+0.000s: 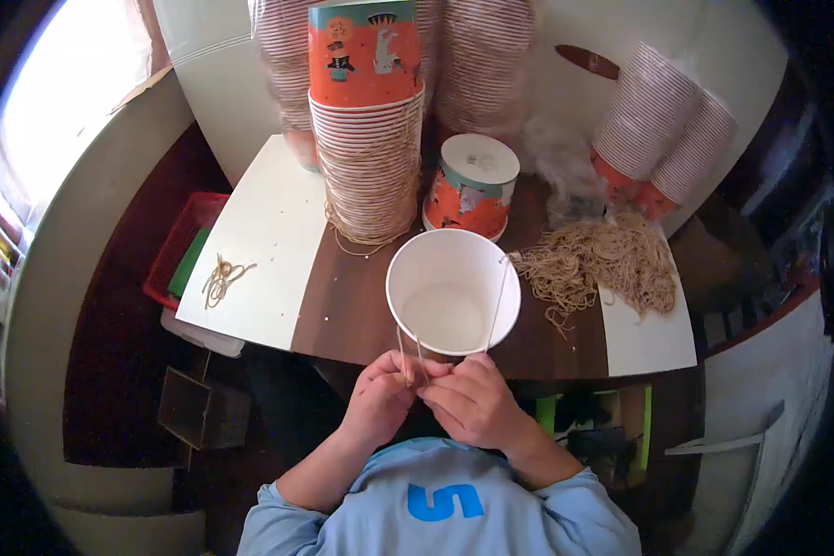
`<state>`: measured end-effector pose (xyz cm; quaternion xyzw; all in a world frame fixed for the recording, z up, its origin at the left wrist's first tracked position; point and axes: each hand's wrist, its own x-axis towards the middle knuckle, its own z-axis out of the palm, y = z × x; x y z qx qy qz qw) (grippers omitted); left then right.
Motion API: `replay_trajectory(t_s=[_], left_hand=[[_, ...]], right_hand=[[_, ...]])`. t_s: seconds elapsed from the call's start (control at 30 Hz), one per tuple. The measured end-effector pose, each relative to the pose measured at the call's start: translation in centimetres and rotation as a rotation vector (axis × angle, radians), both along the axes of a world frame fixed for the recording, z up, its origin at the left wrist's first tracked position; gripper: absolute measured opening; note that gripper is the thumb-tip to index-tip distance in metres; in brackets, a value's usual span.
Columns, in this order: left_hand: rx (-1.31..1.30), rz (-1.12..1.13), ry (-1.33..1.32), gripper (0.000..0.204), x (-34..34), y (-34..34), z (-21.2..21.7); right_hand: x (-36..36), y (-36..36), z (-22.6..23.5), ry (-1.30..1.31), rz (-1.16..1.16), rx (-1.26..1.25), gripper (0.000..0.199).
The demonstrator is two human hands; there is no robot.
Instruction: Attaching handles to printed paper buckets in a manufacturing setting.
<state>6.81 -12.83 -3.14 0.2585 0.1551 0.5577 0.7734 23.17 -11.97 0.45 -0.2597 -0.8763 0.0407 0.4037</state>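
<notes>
Head view: both hands, left hand [380, 394] and right hand [468, 398], pinch a thin string [500, 296] at the near rim of an open white cup [452, 295] on the counter [352, 296]; strung stack [369, 167] looks done, loose strings [598, 264] remain.

Right in front of me stands an open white paper cup [452, 292], round and bare inside. Just behind it sits an upside-down paper cup [470, 188] — white base up, its printed wrap orange and teal with small cartoon figures. To its left rises a tall stack of nested paper cups [368, 130]; the top one wears the same orange label with a teal band, the rest show only white rims. More stacks in clear plastic sleeves [663, 125] lean at the back right — white-ribbed, orange at their ends. I see no signs or screens.
</notes>
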Motion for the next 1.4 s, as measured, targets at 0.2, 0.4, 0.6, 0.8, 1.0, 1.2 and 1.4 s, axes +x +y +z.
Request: replay_trajectory(t_s=[0.2,0.4,0.6,0.8,1.0,1.2,1.4], left_hand=[[-0.081,0.111,0.003,0.013,-0.1,0.0,0.9],[-0.097,0.166,0.079,0.009,-0.7,-1.0,-0.4],[0.549,0.484,0.919,0.007,-1.0,-0.6,1.1],[0.394,0.18,0.54,0.005,-1.4,1.2,2.8],[0.387,0.22,0.698,0.015,-0.7,1.4,4.7],[0.484,0.218,0.883,0.009,-1.0,1.5,5.0],[0.364,0.254,0.677,0.009,-3.1,1.7,2.9]], right_hand=[[0.6,0.3,-0.1,0.084,-0.067,-0.036,0.025],[0.9,0.5,-0.1,0.053,-0.202,-0.017,0.023],[1.4,0.3,1.0,-0.012,-0.155,0.004,0.024],[1.9,1.9,4.3,-0.082,0.045,0.033,0.02],[1.3,4.3,7.6,-0.127,0.291,-0.118,0.019],[-0.6,6.7,7.5,-0.048,0.293,-0.171,0.019],[1.3,4.7,6.3,0.082,-0.082,-0.07,0.012]])
